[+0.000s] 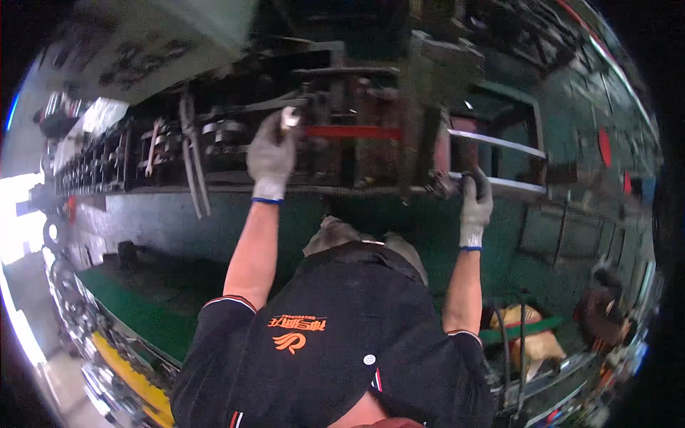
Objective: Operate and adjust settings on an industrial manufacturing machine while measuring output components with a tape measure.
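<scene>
**Left hand (273, 157) holding a small bright metal piece (289, 118) at the left end of a red bar (353, 133)**

Landmark for all positions: the red bar, which lies crosswise at the dark bench (342, 191). Both hands wear pale knitted gloves with blue cuffs.

Left hand: located just left of the red bar, raised, with thumb and fingers drawn in narrow on the metal piece. The piece's exact form is blurred.

Right hand (476, 209): located right of the red bar and nearer the wearer. The fingers are bent at a dark fitting (449, 184); whether they grip it or only touch it cannot be told. Two pale metal rails, an upper rail (497, 143) and a lower rail (514, 185), extend on the right of the red bar, the lower one close to this hand.

Surroundings: a long two-legged tool (190, 132) hangs over the bench edge, left of the red bar; a wrench (153, 148) stands farther left. A red paddle-shaped item (604, 148) shows well to the right of the red bar. Yellowish material (540, 349), kind unclear, lies to the right and well toward the wearer's side. Much of the area behind the red bar is dark and blurred.
</scene>
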Demonstrator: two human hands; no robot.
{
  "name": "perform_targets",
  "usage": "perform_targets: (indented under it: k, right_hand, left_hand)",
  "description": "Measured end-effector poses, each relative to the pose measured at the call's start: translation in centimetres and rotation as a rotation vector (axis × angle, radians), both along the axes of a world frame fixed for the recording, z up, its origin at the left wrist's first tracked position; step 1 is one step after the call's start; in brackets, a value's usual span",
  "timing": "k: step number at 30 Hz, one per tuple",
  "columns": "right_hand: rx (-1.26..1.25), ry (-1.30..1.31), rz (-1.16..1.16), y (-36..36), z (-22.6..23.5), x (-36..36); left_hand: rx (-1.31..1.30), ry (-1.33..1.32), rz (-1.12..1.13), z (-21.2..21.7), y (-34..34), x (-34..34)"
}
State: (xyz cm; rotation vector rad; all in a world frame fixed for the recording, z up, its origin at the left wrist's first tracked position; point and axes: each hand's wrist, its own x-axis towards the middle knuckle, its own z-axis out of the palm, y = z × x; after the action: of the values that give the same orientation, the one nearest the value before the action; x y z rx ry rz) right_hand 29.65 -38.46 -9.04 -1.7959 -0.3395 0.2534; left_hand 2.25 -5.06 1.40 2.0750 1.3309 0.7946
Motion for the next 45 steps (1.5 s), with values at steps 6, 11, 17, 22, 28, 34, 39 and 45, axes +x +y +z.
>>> perform_targets:
  k: [6, 11, 17, 22, 28, 34, 39, 45]
  right_hand:
    - [-0.245, -0.107, -0.17, 6.6, -2.7, -1.8]
    - [-0.361, -0.229, -0.274, 5.7, -5.9, -1.2]
    - [-0.27, -0.224, -0.278, 5.6, -7.0, 0.3]
    - [-0.222, -0.109, -0.295, 6.7, -5.4, -0.4]
    - [-0.224, -0.096, -0.268, 7.5, -3.0, -3.0]
    - [-0.211, -0.068, -0.256, 6.4, -3.5, -2.3]
    - [-0.213, -0.053, -0.56, 7.3, 2.1, -1.3]
    - [-0.021, -0.425, -0.85, 12.9, 15.7, -3.2]
  left_hand:
    - [-0.406, -0.381, -0.362, 2.6, 0.6, -5.7]
    - [-0.402, -0.465, -0.376, 7.8, 3.5, -10.8]
    - [0.023, -0.539, -0.329, 13.8, 9.4, -10.9]
    - [0.337, -0.546, -0.165, 16.6, 12.3, -8.9]
    - [-0.045, -0.676, -0.176, 14.8, 9.5, -7.3]
    - [-0.379, -0.66, 0.111, 11.8, 6.8, -12.6]
    - [-0.441, -0.674, 0.428, 11.3, 4.8, -19.4]
    - [-0.381, -0.825, 0.536, 9.3, 4.0, -28.8]
